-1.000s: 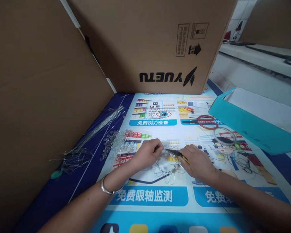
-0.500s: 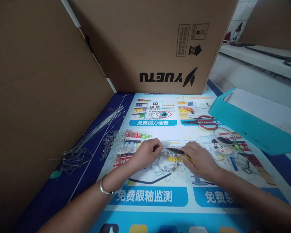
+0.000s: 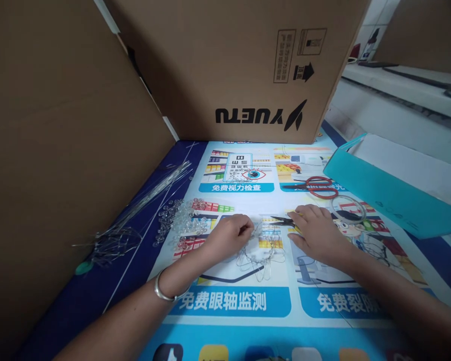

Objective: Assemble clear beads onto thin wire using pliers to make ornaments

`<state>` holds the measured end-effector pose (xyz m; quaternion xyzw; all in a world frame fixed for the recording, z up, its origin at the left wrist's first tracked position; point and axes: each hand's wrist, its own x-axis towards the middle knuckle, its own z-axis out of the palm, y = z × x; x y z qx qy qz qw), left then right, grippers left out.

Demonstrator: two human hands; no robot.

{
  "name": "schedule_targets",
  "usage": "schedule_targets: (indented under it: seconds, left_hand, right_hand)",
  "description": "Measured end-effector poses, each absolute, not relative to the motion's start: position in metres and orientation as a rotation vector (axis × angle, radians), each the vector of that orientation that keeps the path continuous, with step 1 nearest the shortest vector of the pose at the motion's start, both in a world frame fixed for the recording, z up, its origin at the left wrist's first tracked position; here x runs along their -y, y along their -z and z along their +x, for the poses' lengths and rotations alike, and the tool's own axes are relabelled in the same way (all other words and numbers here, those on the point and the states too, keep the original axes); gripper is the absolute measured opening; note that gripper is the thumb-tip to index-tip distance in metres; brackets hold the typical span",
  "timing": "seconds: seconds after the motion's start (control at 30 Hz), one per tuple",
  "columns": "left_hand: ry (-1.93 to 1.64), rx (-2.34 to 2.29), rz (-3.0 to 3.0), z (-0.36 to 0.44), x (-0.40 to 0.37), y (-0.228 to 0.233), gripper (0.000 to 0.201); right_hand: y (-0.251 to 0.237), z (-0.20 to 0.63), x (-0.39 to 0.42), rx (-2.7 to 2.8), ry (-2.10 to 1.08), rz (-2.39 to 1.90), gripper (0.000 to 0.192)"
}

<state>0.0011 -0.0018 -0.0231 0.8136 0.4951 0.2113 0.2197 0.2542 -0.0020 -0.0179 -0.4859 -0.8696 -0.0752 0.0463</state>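
Printed mat (image 3: 229, 335) underneath, cardboard (image 3: 195, 65) behind and left. Left hand (image 3: 232, 233) pinched closed on the wire ring (image 3: 262, 260) lying on the mat; right hand (image 3: 318, 234) loosely curled round pliers (image 3: 282, 221), thumb spread. Beads (image 3: 188, 221) left, scissors (image 3: 322, 195) farther back, teal box (image 3: 391, 198) off right.

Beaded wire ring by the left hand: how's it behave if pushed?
The beaded wire ring is probably light: just thin wire and small clear beads. Its wire loops hold open curves, so likely springy rather than floppy. They stick out, so they may snag or bend.
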Motion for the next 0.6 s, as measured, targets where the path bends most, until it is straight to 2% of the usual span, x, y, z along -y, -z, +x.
schedule_targets:
  seconds: [0.1, 0.2, 0.37, 0.6]
  left_hand:
    - [-0.553, -1.364, 2.306, 0.003, 0.002, 0.024, 0.015]
    - [-0.516, -1.368, 2.339, 0.004, 0.002, 0.024, 0.014]
    - [-0.453, -1.343, 2.391, 0.009, 0.002, 0.023, 0.015]
    - [-0.394, -1.262, 2.472, 0.013, 0.000, 0.023, 0.020]
  right_hand:
    - [0.009, 0.246, 0.009, 2.661, 0.267, -1.430, 0.043]
    - [0.002, 0.235, 0.017, 2.815, 0.095, -1.193, 0.037]
    - [0.007, 0.224, 0.019, 2.922, -0.111, -0.872, 0.043]
    - [0.022, 0.225, 0.011, 2.884, -0.183, -0.735, 0.026]
